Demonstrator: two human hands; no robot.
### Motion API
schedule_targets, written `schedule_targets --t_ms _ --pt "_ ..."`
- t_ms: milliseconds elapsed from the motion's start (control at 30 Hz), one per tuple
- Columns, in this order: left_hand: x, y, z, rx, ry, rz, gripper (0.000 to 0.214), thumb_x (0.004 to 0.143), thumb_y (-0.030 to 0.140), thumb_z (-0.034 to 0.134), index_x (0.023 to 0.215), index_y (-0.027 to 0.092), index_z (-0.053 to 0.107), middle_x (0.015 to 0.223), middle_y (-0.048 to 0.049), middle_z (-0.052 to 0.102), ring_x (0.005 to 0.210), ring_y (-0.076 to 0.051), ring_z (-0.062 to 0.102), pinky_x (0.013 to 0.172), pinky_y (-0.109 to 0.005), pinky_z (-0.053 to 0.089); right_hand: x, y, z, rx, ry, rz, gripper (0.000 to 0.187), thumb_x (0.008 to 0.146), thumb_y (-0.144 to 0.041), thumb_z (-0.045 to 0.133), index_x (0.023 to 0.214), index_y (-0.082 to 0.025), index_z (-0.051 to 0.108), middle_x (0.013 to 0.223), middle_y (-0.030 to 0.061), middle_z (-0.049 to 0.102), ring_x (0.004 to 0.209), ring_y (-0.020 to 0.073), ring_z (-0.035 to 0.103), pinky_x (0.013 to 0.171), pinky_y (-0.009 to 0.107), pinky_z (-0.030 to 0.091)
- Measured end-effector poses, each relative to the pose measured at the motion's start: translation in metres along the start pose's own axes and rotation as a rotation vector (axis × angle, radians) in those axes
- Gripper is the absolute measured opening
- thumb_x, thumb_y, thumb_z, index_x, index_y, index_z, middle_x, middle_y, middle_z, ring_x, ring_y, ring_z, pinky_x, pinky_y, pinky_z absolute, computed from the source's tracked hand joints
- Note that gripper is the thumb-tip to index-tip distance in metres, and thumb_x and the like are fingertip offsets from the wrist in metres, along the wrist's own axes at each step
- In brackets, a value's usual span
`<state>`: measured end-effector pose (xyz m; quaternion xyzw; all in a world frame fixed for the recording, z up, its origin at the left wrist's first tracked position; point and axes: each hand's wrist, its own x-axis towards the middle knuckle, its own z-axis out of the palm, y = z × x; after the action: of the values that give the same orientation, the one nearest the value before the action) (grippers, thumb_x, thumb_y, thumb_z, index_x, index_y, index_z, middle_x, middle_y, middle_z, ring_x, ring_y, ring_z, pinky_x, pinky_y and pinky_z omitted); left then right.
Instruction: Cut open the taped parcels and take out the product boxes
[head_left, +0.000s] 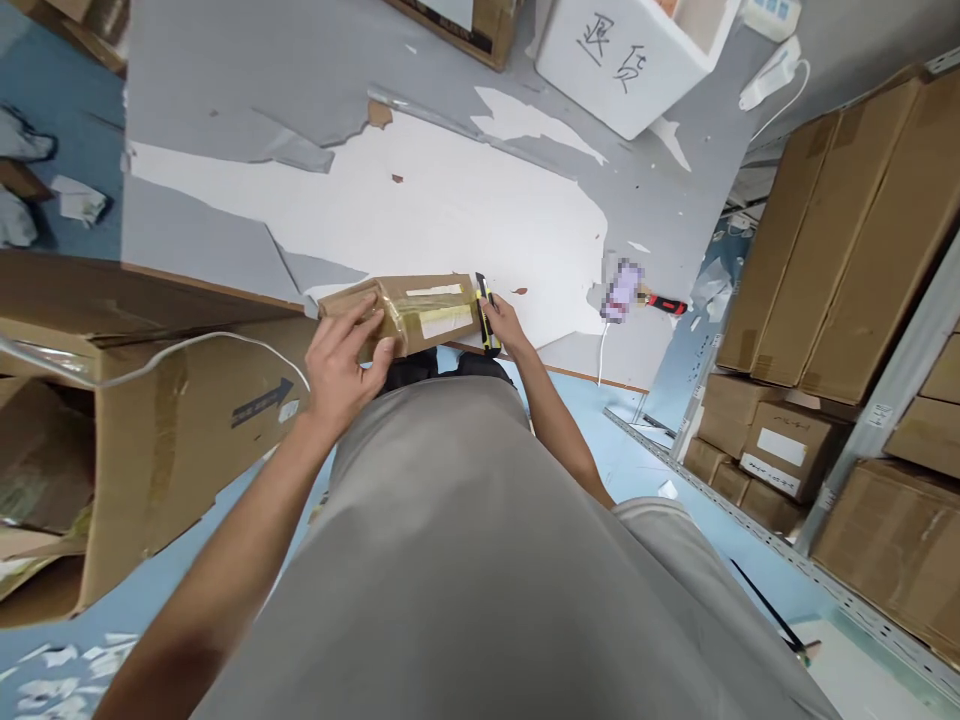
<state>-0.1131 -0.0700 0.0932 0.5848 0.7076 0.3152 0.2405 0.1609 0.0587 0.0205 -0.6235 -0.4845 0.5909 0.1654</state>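
Note:
A small taped cardboard box [439, 305] lies at the table's near edge, just in front of my body. It carries white label strips and shiny clear tape. My left hand [345, 355] grips its left end, fingers over the top and thumb on the near side. At the other end, my right hand [506, 325] is closed around a black and yellow utility knife [484, 310], which lies against or very near the box's right end. Whether the blade touches the cardboard cannot be made out.
On the worn grey and white table [465, 220] lie a red and black handled tool [666, 304] and a phone-like blurred item [622, 290]. A white foam box [622, 60] stands behind. A large open carton [202, 430] is at left; shelves with stacked cartons [832, 230] are at right.

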Motion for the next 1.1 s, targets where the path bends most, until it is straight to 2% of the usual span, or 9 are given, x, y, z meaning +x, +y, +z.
schedule_targets --t_ms 167,300,400,533,667,733,833,967,1100 --pt "0.011 0.017 0.017 -0.131 0.024 -0.147 0.05 0.102 0.064 0.086 0.137 0.029 0.086 0.154 -0.0121 0.08 0.141 -0.04 0.078 0.124 -0.058 0.065 -0.037 0.003 -0.023 -0.137 0.17 -0.064 0.04 0.121 -0.055 0.05 0.09 -0.031 0.046 0.084 -0.005 0.048 0.084 0.0195 0.051 0.086 0.03 0.053" --pt "0.033 0.008 0.053 -0.305 -0.083 -0.212 0.046 0.103 0.06 0.086 0.132 0.024 0.089 0.15 -0.0126 0.079 0.131 -0.035 0.081 0.111 -0.05 0.074 -0.071 0.005 -0.047 -0.309 0.372 -0.044 0.04 0.123 -0.06 0.039 0.097 -0.031 0.049 0.09 -0.0005 0.06 0.089 0.0228 0.06 0.087 0.033 0.055" --pt "0.049 -0.002 0.082 -0.4 -0.169 -0.234 0.046 0.101 0.059 0.086 0.127 0.022 0.089 0.145 -0.0128 0.079 0.13 -0.033 0.08 0.109 -0.048 0.075 -0.085 0.004 -0.056 -0.395 0.484 -0.009 0.04 0.123 -0.057 0.033 0.107 -0.029 0.057 0.1 0.0052 0.072 0.097 0.0255 0.069 0.092 0.035 0.058" --pt "0.065 -0.01 0.105 -0.434 -0.262 -0.283 0.042 0.094 0.051 0.09 0.123 0.02 0.086 0.135 -0.0125 0.082 0.121 -0.032 0.082 0.115 -0.051 0.072 -0.093 0.001 -0.064 -0.447 0.474 0.083 0.04 0.123 -0.047 0.036 0.124 -0.024 0.068 0.112 0.0114 0.083 0.104 0.0277 0.077 0.096 0.037 0.062" --pt "0.07 -0.014 0.109 -0.476 -0.296 -0.322 0.059 0.088 0.041 0.092 0.141 0.024 0.075 0.137 -0.0112 0.082 0.115 -0.03 0.082 0.1 -0.047 0.075 -0.103 -0.016 -0.07 -0.583 0.478 0.035 0.046 0.123 -0.039 0.04 0.153 -0.02 0.069 0.144 0.0196 0.083 0.128 0.0313 0.08 0.11 0.042 0.062" --pt "0.07 -0.016 0.106 -0.488 -0.312 -0.285 0.062 0.089 0.042 0.091 0.146 0.027 0.072 0.144 -0.0108 0.078 0.116 -0.03 0.082 0.093 -0.043 0.075 -0.105 -0.031 -0.068 -0.652 0.424 -0.033 0.048 0.125 -0.039 0.041 0.161 -0.021 0.068 0.153 0.0191 0.08 0.137 0.0315 0.079 0.114 0.042 0.062" --pt "0.07 -0.018 0.102 -0.491 -0.352 -0.203 0.055 0.091 0.045 0.086 0.141 0.026 0.076 0.149 -0.0124 0.073 0.119 -0.03 0.08 0.09 -0.04 0.074 -0.099 -0.06 -0.057 -0.796 0.203 -0.115 0.048 0.128 -0.04 0.044 0.164 -0.027 0.07 0.151 0.0135 0.081 0.135 0.0305 0.079 0.109 0.038 0.062" --pt "0.071 -0.024 0.102 -0.506 -0.377 -0.17 0.056 0.091 0.047 0.084 0.142 0.024 0.079 0.146 -0.0139 0.072 0.12 -0.031 0.079 0.088 -0.04 0.074 -0.081 -0.099 -0.034 -1.097 -0.086 -0.121 0.05 0.13 -0.039 0.042 0.174 -0.034 0.065 0.145 0.0103 0.08 0.125 0.0303 0.08 0.096 0.034 0.059" --pt "0.071 -0.028 0.106 -0.528 -0.383 -0.162 0.059 0.092 0.051 0.083 0.144 0.024 0.078 0.147 -0.0146 0.072 0.121 -0.032 0.079 0.087 -0.04 0.074 -0.064 -0.123 -0.019 -1.297 -0.24 -0.13 0.052 0.131 -0.039 0.036 0.175 -0.033 0.063 0.146 0.0128 0.079 0.118 0.0311 0.08 0.091 0.035 0.054"
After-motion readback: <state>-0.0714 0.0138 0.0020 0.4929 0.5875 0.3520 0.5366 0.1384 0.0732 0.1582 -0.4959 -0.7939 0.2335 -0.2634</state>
